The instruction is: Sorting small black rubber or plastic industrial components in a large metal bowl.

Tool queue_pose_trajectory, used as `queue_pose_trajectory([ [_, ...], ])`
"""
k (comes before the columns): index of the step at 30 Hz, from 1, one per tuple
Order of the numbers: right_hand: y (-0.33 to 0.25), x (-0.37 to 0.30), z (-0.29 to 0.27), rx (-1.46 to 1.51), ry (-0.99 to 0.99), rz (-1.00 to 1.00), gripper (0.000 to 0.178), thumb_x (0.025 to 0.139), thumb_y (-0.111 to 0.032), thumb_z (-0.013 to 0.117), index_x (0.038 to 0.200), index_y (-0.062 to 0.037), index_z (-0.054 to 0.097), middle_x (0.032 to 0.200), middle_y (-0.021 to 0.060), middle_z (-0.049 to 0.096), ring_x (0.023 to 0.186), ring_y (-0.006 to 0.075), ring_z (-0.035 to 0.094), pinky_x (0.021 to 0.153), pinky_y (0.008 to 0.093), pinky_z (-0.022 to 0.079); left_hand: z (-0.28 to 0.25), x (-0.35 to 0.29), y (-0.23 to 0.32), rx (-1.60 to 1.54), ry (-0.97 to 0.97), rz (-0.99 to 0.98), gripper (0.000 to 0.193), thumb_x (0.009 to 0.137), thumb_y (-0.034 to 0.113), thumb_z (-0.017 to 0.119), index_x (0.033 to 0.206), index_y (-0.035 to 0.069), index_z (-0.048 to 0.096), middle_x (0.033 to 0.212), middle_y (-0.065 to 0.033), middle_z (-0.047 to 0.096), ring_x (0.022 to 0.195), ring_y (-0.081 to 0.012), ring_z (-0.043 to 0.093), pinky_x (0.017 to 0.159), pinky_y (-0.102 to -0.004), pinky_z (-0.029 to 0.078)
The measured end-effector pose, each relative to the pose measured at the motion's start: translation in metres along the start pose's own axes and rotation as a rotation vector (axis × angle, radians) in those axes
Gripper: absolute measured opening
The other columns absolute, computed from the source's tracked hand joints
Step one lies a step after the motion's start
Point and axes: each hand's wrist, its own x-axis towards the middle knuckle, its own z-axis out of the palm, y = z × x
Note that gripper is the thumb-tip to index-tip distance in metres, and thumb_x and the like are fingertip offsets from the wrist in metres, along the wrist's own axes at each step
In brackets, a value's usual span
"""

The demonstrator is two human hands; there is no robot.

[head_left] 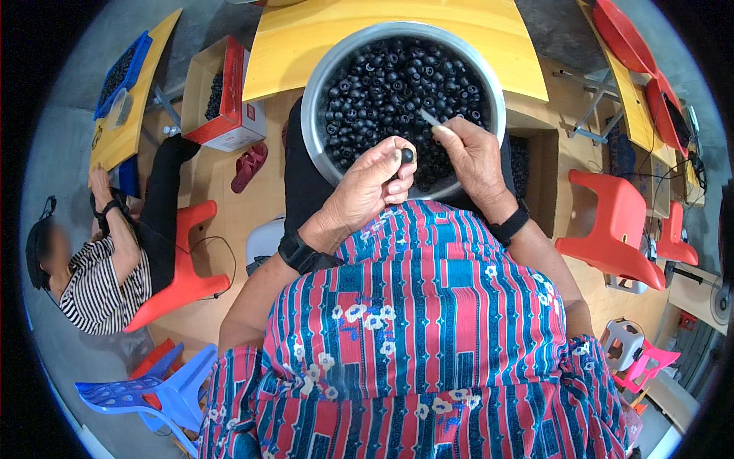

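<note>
A wide metal basin (310, 126) rests at my lap, holding a great many small glossy black round pieces (397, 76), several with a pale-rimmed opening. Over its near edge, my left hand (365, 183) is closed with one black round piece (407, 155) pinched at the thumb and forefinger. My right hand (475, 157) grips a thin, pale, flat-tipped tool (430, 117) whose tip points up and left over the basin. Most of the tool is hidden in the fingers. The tool and the held piece are apart.
A yellow table (382, 11) stands just beyond the basin. At the left, a person (107, 283) sits on a red chair (180, 268) by another yellow table. An open carton (222, 96) and a red slipper (249, 166) lie nearby. A red stool (612, 226) stands right.
</note>
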Motion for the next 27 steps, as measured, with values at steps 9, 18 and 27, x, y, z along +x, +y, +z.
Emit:
queue_pose_trajectory([
  [9,0.006,-0.007,0.006,0.247,-0.065,-0.015,0.023,0.093,-0.02,0.062,0.09,0.0027,0.065,0.076,0.0169,0.062,0.069,0.0269,0.06,0.067,0.0342,0.047,0.004,0.0,0.0,0.098,0.066,0.026,0.022,0.104,0.028,0.048,0.112,0.008,0.049,0.088,0.0014,0.043,0.069,-0.0058,0.039,0.06,-0.0193,0.034],
  [18,-0.009,-0.009,0.005,0.3,-0.014,-0.127,0.024,0.084,-0.016,0.073,0.1,0.0014,0.067,0.086,0.0131,0.067,0.078,0.0204,0.066,0.071,0.0307,0.05,0.004,0.0,-0.001,0.152,0.124,0.042,0.021,0.104,0.028,0.046,0.114,0.009,0.05,0.088,0.0021,0.044,0.068,-0.0051,0.038,0.06,-0.0185,0.034],
  [27,-0.014,-0.007,0.004,0.065,0.018,-0.294,0.034,0.071,-0.008,0.078,0.105,-0.0124,0.073,0.072,0.0088,0.061,0.063,0.0244,0.061,0.057,0.0334,0.048,0.008,0.003,-0.001,0.08,0.175,-0.001,0.019,0.104,0.025,0.049,0.115,0.01,0.052,0.082,0.0037,0.045,0.064,-0.0029,0.039,0.057,-0.0172,0.036],
])
